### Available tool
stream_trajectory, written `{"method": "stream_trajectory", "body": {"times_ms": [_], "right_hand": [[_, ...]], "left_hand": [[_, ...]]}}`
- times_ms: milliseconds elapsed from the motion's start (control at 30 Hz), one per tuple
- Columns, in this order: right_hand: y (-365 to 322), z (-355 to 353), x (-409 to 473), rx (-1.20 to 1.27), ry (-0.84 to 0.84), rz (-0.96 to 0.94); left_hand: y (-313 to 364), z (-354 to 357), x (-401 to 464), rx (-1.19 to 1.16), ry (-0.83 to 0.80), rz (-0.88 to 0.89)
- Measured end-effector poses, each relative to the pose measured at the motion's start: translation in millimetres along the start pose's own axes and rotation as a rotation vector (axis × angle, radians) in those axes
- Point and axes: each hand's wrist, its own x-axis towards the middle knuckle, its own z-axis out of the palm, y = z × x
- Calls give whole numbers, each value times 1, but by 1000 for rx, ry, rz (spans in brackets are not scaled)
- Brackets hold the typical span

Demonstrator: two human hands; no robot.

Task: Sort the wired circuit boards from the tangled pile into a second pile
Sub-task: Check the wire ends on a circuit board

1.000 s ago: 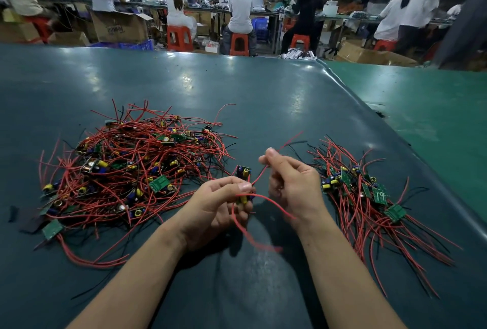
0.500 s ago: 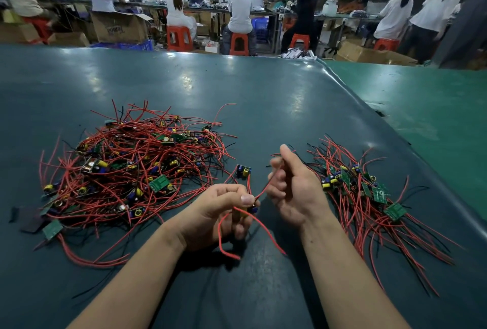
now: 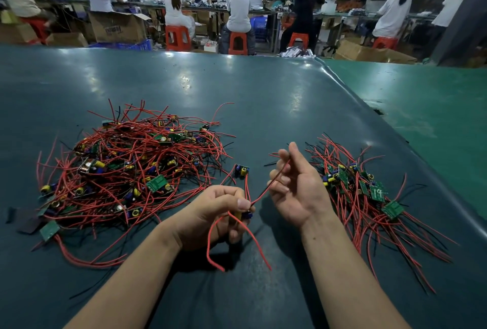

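Factory floor: seated workers (image 3: 238, 9) along benches, cartons (image 3: 118, 29).

A dark teal table (image 3: 237, 86) stretches beyond the fingers. Past its far edge, seated workers (image 3: 238, 4) face away on orange stools (image 3: 238, 43), with an open cardboard box (image 3: 118, 28) to their left.

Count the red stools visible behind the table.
5 red stools show: far left, left of centre, centre, right of centre, far right. All have people seated on them; more may be hidden behind people, boxes or the table.
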Motion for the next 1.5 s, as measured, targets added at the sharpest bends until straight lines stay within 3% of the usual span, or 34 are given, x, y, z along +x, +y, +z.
{"method": "stream_trajectory", "body": {"times_ms": [233,400,500,700,900,1167,1300,1433,1500], "right_hand": [[1,-4,5,-74,-33,-78],[20,-1,-1,-718,-152,-139],[25,-2,-4,-861,-163,-143],[20,-4,-3,-831,-107,-222],[6,-5,3,-442,42,-305],[-2,-11,9,-272,152,-341],[-1,-11,6,-417,66,-261],[20,-7,-2,-813,-177,-76],[27,-6,-4,-837,-205,-87]], "left_hand": [[4,5,-1,-100,100,33],[8,7,-2,-172,235,80],[7,9,-2,-104,249,86],[9,7,0,-120,238,40],[7,7,-4,19,134,7],[6,5,-2,-6,31,-10],[8,7,-6,-78,98,-21],[12,9,-5,-139,238,46],[11,9,-4,-126,269,55]]}}
